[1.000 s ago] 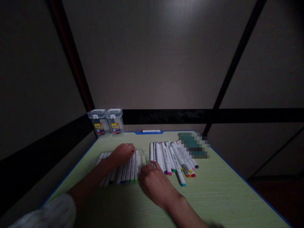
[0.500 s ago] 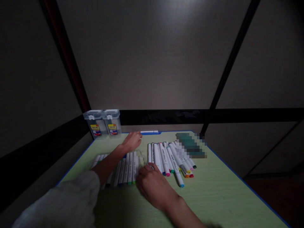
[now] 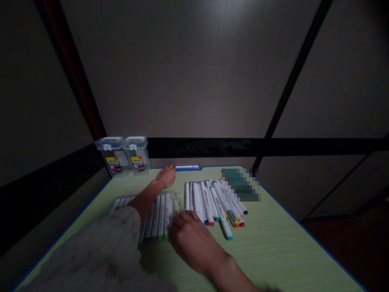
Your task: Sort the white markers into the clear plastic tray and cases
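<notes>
My left hand [image 3: 166,176] reaches to the far edge of the table, its fingers stretched out and fingertips at the left end of a white marker [image 3: 188,166] lying in the blue edge groove. Whether they touch it is hard to tell. My right hand [image 3: 193,239] is low on the table, fingers curled, against the right end of a row of white markers [image 3: 156,219]. Its fingertips are hidden. A clear plastic piece [image 3: 176,196] shows beside that row, and my left sleeve covers part of the row. Right of my right hand lies a loose pile of white markers [image 3: 208,202] with coloured ends.
Two clear lidded boxes [image 3: 114,158] with yellow labels stand at the table's back left corner. A blurred green item [image 3: 240,184] lies at the back right. The green table [image 3: 273,251] has a blue rim, and a panelled wall [image 3: 188,89] rises behind it.
My left hand has moved slightly farther toward the back edge and the white marker there. My right hand stays by the row. The whole view has shifted a little.
</notes>
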`<action>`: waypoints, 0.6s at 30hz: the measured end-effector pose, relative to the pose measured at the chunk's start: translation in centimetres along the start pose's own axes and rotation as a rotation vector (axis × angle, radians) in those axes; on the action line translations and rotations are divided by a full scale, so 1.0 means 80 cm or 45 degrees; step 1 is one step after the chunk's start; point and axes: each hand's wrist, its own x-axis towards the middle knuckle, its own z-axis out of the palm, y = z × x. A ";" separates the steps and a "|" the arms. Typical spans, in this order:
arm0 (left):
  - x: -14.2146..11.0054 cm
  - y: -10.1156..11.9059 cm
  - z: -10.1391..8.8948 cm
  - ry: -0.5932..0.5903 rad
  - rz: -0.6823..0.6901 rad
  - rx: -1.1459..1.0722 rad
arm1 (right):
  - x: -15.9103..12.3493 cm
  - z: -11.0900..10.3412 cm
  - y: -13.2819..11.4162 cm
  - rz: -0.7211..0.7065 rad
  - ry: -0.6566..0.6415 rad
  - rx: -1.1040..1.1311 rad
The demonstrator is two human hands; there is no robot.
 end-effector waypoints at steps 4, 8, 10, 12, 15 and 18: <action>0.005 -0.001 -0.001 -0.006 -0.020 0.003 | 0.000 0.001 0.001 -0.004 0.003 -0.001; 0.011 -0.001 0.001 -0.020 -0.017 -0.001 | 0.000 0.001 0.001 -0.003 -0.007 0.019; 0.012 0.000 0.005 -0.024 -0.022 -0.004 | 0.000 0.001 0.000 -0.003 -0.015 0.026; 0.012 0.000 0.008 -0.020 -0.027 -0.004 | -0.001 0.001 0.000 -0.003 -0.017 0.027; 0.012 0.002 0.011 0.000 -0.030 0.004 | -0.001 0.001 0.001 0.002 -0.015 0.026; 0.015 0.003 0.011 0.022 -0.019 0.018 | -0.001 0.001 0.001 0.000 -0.026 0.025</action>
